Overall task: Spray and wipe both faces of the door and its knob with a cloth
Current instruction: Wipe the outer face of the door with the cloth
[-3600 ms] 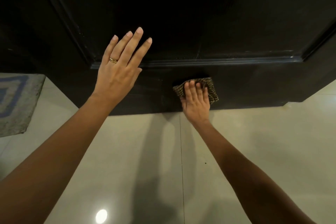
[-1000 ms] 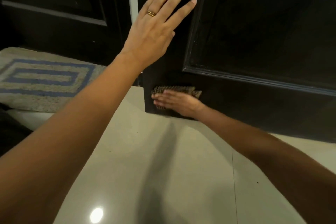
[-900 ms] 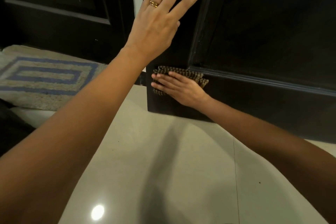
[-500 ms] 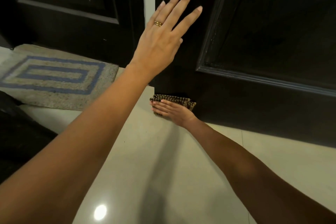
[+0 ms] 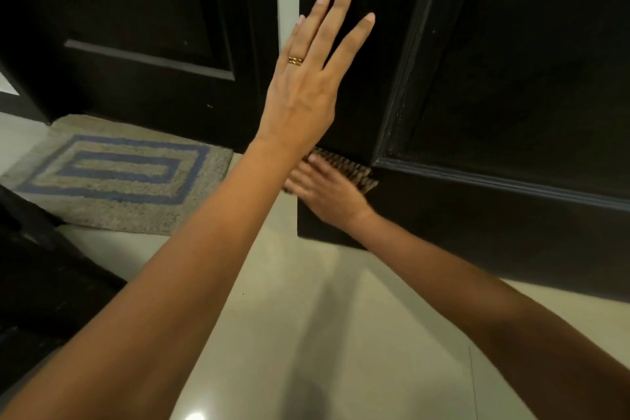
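The left hand, fingers straight and spread, seems to steady the heavy, stiff door. The right hand presses the soft, limp cloth flat against its lower corner.

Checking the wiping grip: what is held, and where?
Right hand presses the cloth flat on the door, fingers over its middle. Left hand holds nothing.

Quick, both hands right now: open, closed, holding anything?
Left hand: open, fingers straight and spread, holding nothing.
Right hand: open, flat fingers pressing the cloth against the door, low down.
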